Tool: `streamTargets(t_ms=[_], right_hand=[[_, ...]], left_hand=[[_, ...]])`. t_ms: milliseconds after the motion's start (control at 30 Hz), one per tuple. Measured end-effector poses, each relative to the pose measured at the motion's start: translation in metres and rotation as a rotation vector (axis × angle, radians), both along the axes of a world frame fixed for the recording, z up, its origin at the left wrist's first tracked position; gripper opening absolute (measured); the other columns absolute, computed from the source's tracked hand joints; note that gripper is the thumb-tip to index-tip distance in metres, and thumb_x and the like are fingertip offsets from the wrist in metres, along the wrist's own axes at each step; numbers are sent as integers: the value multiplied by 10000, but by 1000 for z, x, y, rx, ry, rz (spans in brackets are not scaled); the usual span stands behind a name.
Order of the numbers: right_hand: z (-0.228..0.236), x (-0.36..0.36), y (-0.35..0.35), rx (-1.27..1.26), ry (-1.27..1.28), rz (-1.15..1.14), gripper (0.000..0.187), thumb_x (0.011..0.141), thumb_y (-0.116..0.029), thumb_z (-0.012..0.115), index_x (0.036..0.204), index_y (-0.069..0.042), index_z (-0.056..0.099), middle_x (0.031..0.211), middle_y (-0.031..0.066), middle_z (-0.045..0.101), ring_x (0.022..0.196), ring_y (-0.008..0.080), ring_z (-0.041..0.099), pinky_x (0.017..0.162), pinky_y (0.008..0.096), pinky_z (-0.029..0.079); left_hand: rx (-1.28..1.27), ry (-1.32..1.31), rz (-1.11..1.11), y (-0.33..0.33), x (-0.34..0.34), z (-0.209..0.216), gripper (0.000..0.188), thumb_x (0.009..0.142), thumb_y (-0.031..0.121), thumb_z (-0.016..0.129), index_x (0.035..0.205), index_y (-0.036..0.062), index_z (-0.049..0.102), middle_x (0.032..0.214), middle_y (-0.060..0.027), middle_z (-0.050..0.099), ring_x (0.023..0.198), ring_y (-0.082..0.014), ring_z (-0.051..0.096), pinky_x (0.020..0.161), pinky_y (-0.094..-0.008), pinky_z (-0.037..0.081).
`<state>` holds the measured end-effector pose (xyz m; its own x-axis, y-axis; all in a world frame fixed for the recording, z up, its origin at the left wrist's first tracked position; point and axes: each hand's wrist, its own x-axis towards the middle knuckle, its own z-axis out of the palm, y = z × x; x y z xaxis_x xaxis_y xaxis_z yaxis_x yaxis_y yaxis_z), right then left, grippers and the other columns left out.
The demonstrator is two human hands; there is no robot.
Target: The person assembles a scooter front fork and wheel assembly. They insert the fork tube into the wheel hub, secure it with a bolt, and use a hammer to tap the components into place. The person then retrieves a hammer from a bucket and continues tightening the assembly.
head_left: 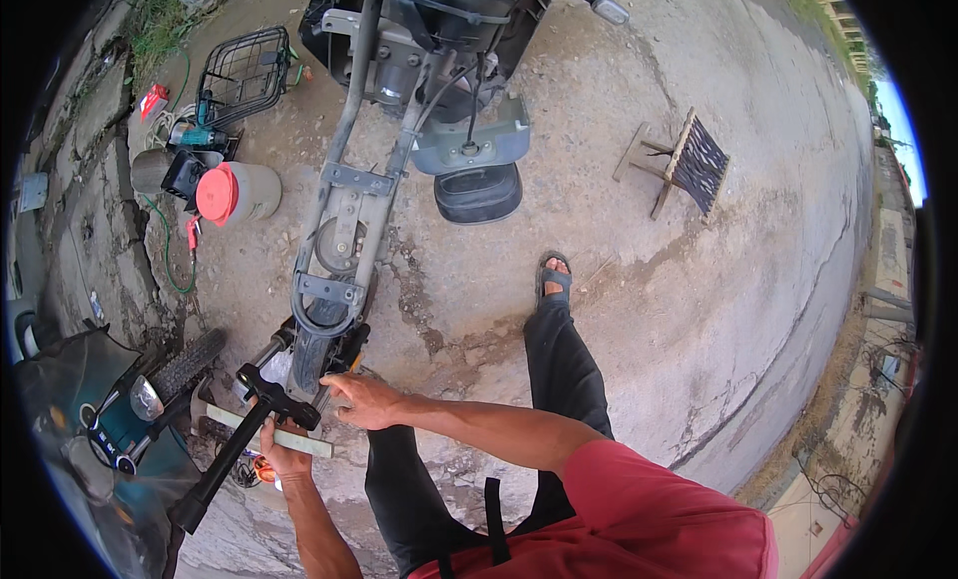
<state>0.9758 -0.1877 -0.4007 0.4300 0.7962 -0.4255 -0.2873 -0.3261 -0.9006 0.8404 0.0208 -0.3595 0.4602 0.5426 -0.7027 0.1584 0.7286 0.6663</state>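
— Cracked concrete ground (699, 310); what's where?
— Left hand (282, 457) grips the black handlebar (239, 434) beside the stripped scooter frame (344, 220); right hand (364, 399) rests loosely curled at the stem.
— Handling?
— Likely stiff, heavy metal; hold the bar near its clamp.

a person stands over a stripped scooter frame (344, 210) on cracked concrete, right hand (364, 399) at its steering head, left hand (284, 457) under the black handlebar (235, 449); a red-lidded jug (238, 193) and wire basket (244, 75) lie nearby.
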Motion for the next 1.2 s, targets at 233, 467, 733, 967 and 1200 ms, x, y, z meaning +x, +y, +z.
streamTargets(t_ms=[233,467,733,967,1200], right_hand=[[-125,173,-364,-339,502,-894,364,932,-245,700,1252,-83,642,1067,43,717,911,136,679,778,293,527],[-172,339,-651,-471,395,-1510,537,931,-415,634,1347,-90,535,1271,107,643,1069,240,642,860,396,540],[-211,432,-716,-237,437,-1808,428,983,-418,637,1251,-92,566,1042,92,646,886,225,678,708,331,582],[-224,399,-731,-103,286,-1600,222,1044,-344,581,1004,-129,618,782,-39,609,649,91,589,596,260,510],[-172,267,-633,-215,364,-1231,222,1042,-356,598,1117,-147,611,826,-52,577,665,72,559,615,243,484]], left_hand=[[109,81,-19,28,-33,-21,611,933,233,590,1528,255,456,1254,-80,651,1045,-215,652,907,-391,555],[267,336,19,16,-19,-12,237,932,349,609,797,156,583,568,46,461,502,-113,440,522,-275,413],[299,403,13,-8,-2,6,369,924,456,597,680,192,517,519,31,459,486,-144,488,489,-340,429],[202,331,-61,-18,-7,0,287,897,394,650,997,126,656,700,-4,590,610,-199,601,566,-364,514],[213,405,43,26,-60,-23,149,866,304,670,951,193,619,732,56,507,606,-105,495,505,-277,400]])
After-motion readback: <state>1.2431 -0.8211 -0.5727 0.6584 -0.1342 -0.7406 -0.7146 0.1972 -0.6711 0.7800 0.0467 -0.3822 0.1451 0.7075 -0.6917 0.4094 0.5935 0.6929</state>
